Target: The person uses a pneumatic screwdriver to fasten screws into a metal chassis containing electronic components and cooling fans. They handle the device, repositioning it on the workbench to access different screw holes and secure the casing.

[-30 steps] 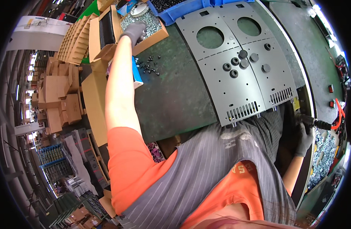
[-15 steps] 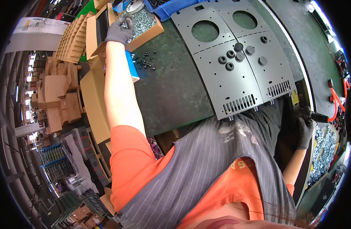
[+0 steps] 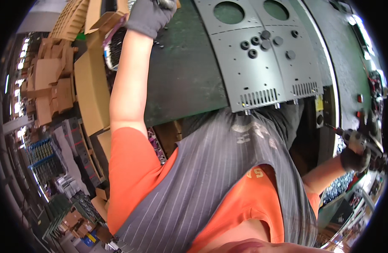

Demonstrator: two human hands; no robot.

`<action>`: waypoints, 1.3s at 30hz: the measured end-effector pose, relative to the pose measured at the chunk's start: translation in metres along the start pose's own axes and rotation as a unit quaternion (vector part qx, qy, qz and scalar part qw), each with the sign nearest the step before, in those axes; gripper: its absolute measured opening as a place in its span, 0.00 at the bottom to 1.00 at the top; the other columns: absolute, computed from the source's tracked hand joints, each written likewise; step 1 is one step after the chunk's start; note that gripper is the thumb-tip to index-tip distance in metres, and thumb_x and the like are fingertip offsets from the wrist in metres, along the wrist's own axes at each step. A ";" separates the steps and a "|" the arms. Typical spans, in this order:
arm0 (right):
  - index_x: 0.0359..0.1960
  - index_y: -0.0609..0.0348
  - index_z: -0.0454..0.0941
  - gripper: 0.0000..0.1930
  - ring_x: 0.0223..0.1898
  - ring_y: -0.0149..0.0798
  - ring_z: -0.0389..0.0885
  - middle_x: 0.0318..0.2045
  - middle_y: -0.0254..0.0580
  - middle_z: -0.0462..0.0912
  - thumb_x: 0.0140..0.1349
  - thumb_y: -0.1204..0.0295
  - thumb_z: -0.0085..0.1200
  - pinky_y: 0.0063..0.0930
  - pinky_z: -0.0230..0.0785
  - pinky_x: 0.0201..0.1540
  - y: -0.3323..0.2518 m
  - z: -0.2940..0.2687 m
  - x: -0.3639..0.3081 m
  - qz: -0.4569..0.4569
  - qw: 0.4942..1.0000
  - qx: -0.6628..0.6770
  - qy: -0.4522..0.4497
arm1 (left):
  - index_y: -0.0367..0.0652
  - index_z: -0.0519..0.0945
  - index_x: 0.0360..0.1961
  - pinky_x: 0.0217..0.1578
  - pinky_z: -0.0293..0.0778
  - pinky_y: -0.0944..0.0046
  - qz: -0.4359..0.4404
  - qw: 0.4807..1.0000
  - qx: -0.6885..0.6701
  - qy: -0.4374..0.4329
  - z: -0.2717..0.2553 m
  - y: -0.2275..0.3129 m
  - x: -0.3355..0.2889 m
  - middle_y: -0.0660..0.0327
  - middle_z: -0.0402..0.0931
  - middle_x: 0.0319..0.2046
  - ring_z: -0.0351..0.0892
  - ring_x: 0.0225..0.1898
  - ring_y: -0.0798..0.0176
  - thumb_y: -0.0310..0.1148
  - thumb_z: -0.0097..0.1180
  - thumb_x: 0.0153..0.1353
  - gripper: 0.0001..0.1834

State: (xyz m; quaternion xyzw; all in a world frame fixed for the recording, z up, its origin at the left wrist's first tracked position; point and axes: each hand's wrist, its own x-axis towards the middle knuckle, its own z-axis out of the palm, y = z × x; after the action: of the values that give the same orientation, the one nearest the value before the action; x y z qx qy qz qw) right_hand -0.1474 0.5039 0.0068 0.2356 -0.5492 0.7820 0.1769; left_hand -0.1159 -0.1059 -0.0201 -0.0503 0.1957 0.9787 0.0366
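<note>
My left hand [image 3: 149,17], in a dark grey glove, is above the far left of the green work table. Its fingers are curled closed, and something small and shiny shows at the fingertips by the picture's upper edge; I cannot make out its kind. Out on the right, my gloved right hand [image 3: 356,158] grips a power screwdriver [image 3: 353,138], its thin bit pointing left toward the table edge. Between my hands lie two grey metal panels [image 3: 261,69] with large round holes and vent slots. Several black round rubber feet [image 3: 265,44] rest on them.
Beside my left arm are an open cardboard box [image 3: 90,90] and cardboard dividers [image 3: 69,19]. Stacked cartons [image 3: 54,80] stand farther left. A light metal rail [image 3: 329,63] runs past the panels' right side. Small metal parts [image 3: 335,189] lie below my right hand.
My left hand has left the carton of screws and moved right, its fingers now closed. My right hand has moved outward and lower, swinging the screwdriver bit leftward. The whole view has shifted.
</note>
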 end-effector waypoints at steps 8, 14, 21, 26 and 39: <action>0.35 0.52 0.64 0.17 0.26 0.26 0.71 0.31 0.35 0.68 0.48 0.73 0.61 0.20 0.69 0.21 0.052 0.142 0.021 0.179 0.824 0.402 -0.357 | 0.42 0.77 0.44 0.16 0.63 0.81 -0.019 0.994 0.076 0.072 0.029 -0.134 -0.038 0.65 0.75 0.31 0.66 0.23 0.76 0.35 0.54 0.66 0.10; 0.37 0.48 0.61 0.17 0.31 0.31 0.62 0.31 0.31 0.60 0.47 0.75 0.54 0.28 0.56 0.37 0.040 0.210 0.011 0.159 0.925 0.250 -0.240 | 0.47 0.74 0.27 0.09 0.53 0.77 -0.132 0.984 0.106 0.055 0.033 -0.206 -0.069 0.68 0.63 0.17 0.57 0.13 0.74 0.48 0.47 0.69 0.19; 0.42 0.50 0.67 0.19 0.31 0.32 0.62 0.29 0.30 0.60 0.46 0.77 0.51 0.30 0.57 0.37 0.043 0.234 0.006 0.075 0.930 0.282 -0.224 | 0.46 0.73 0.26 0.09 0.52 0.76 -0.137 0.983 0.084 0.091 0.042 -0.223 -0.069 0.67 0.61 0.16 0.55 0.12 0.75 0.49 0.44 0.70 0.21; 0.42 0.50 0.67 0.19 0.30 0.31 0.61 0.28 0.30 0.59 0.44 0.76 0.51 0.29 0.56 0.36 0.047 0.225 0.009 0.063 0.934 0.273 -0.220 | 0.45 0.72 0.26 0.09 0.52 0.75 -0.158 0.973 0.109 0.127 0.048 -0.226 -0.067 0.68 0.62 0.15 0.57 0.12 0.75 0.49 0.45 0.70 0.21; 0.46 0.57 0.67 0.19 0.37 0.36 0.64 0.33 0.37 0.65 0.50 0.76 0.53 0.31 0.60 0.44 0.054 0.216 -0.003 0.150 0.922 0.355 -0.043 | 0.44 0.80 0.34 0.16 0.60 0.78 0.005 0.916 0.388 0.106 0.054 -0.225 -0.068 0.68 0.76 0.22 0.67 0.17 0.79 0.54 0.51 0.65 0.22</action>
State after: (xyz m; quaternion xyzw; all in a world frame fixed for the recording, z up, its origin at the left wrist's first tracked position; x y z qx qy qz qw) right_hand -0.1360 0.2823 0.0247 0.2313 -0.2711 0.9323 -0.0612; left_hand -0.0321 0.1188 -0.0485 -0.1349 0.5627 0.8152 0.0269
